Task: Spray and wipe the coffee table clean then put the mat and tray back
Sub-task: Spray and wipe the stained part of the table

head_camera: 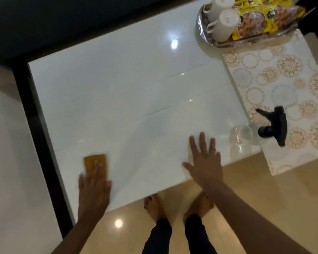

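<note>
Yellow cloth [95, 162] under flat left hand [94, 187] fingertips on coffee table [117, 92]. Right hand [204, 160] splayed flat, holding nothing; spray bottle [253, 132] beyond its fingers.

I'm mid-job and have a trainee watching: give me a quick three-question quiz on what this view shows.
1. True or false: the left hand presses a yellow cloth on the coffee table.
2. Where does the spray bottle lie? A) inside the tray B) on the table's right end, partly on the mat C) on the floor
3. What stands in the tray beside the snack packets?

Key: 1 true. 2 B. 3 two white mugs. The right hand lies flat and holds nothing.
</note>
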